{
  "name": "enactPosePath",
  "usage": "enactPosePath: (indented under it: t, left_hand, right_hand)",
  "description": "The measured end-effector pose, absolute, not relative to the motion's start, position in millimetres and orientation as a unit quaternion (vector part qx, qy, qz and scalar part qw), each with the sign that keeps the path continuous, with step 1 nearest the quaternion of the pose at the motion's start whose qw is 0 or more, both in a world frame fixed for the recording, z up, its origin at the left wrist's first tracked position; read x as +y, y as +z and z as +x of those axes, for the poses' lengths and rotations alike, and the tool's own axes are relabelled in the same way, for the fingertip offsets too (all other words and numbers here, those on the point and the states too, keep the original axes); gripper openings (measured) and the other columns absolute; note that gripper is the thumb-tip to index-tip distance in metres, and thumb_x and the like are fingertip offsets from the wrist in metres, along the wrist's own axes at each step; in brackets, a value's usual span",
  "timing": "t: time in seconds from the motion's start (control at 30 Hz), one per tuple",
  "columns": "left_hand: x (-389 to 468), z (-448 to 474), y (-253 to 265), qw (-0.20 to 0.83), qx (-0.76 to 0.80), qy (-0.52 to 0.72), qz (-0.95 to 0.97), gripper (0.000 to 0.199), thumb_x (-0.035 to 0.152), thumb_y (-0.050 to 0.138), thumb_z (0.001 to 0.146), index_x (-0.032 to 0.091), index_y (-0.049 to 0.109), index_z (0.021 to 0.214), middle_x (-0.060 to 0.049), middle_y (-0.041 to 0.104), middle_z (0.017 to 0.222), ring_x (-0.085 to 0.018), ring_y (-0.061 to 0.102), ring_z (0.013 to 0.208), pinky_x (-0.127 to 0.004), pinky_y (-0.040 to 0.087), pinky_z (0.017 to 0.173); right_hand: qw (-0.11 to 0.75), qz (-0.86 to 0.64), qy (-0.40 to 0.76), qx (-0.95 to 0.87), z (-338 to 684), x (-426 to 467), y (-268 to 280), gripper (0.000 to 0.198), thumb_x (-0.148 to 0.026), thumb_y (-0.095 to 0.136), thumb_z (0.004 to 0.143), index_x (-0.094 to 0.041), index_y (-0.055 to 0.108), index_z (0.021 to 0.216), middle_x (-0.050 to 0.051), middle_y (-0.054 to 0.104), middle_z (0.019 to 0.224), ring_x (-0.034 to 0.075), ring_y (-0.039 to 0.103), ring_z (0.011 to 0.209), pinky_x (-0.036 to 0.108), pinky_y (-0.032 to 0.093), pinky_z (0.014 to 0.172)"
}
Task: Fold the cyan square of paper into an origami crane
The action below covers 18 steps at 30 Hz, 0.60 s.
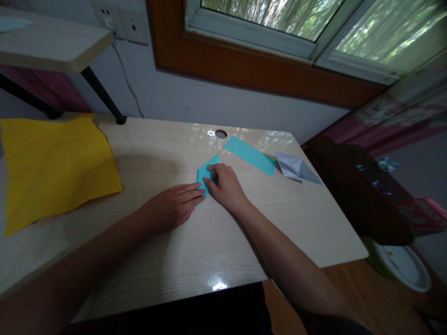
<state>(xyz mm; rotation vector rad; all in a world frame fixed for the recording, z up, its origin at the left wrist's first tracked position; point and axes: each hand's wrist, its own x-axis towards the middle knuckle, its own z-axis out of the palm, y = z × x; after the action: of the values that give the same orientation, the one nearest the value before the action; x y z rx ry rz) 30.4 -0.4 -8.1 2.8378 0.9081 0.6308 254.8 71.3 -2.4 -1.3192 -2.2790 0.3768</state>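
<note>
A small folded piece of turquoise paper (202,174) lies on the light wood-grain table, with straight creased edges. My left hand (176,204) lies flat with its fingers stretched out, the tips pressing on the paper's lower left part. From the right, my right hand (226,185) is curled over the paper, index finger and thumb bent together against its surface. Part of the paper is hidden beneath both hands. Beyond my right hand lies a flat turquoise paper strip (250,156). Touching or close to the strip's right end is a folded white paper boat (295,166).
A large yellow sheet (59,172) covers the table's left part. Behind it rises a shelf (52,44) on black legs. A round cable hole (221,134) sits near the table's (296,223) back edge. A white-rimmed bin (405,265) stands on the floor at right.
</note>
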Motion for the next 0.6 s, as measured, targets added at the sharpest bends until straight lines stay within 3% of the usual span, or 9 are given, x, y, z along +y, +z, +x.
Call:
enactPosePath:
  t: [0.13,0.43,0.6]
  left_hand:
    - [-0.1,30.2,-8.3,0.048,0.296,0.209,0.931,0.043,0.013,0.05,0.098,0.014,0.06,0.139,-0.014,0.06,0.147,-0.027,0.05,0.143,-0.047,0.046,0.118]
    - [1.9,25.9,-6.7,0.042,0.298,0.201,0.932,0.044,0.018,0.052,0.099,0.016,0.058,0.142,-0.012,0.057,0.15,-0.026,0.048,0.145,-0.046,0.044,0.12]
    - [7.1,16.5,-8.5,0.02,0.339,0.191,0.921,0.044,0.025,0.054,0.1,0.022,0.057,0.144,-0.006,0.057,0.151,-0.028,0.045,0.147,-0.05,0.039,0.122]
  right_hand:
    - [0.219,-0.471,0.136,-0.844,257.0,68.6,0.5,0.039,-0.038,0.066,0.093,-0.019,0.06,0.127,0.012,0.065,0.11,0.028,0.056,0.097,0.042,0.044,0.088]
    - [0.215,-0.474,0.148,-0.841,257.2,70.0,1.3,0.043,-0.036,0.069,0.09,-0.02,0.058,0.129,0.011,0.065,0.11,0.028,0.056,0.097,0.042,0.044,0.087]
    - [0.215,-0.479,0.151,-0.838,256.1,68.4,2.2,0.044,-0.037,0.069,0.091,-0.02,0.057,0.129,0.011,0.065,0.111,0.028,0.056,0.098,0.042,0.043,0.089]
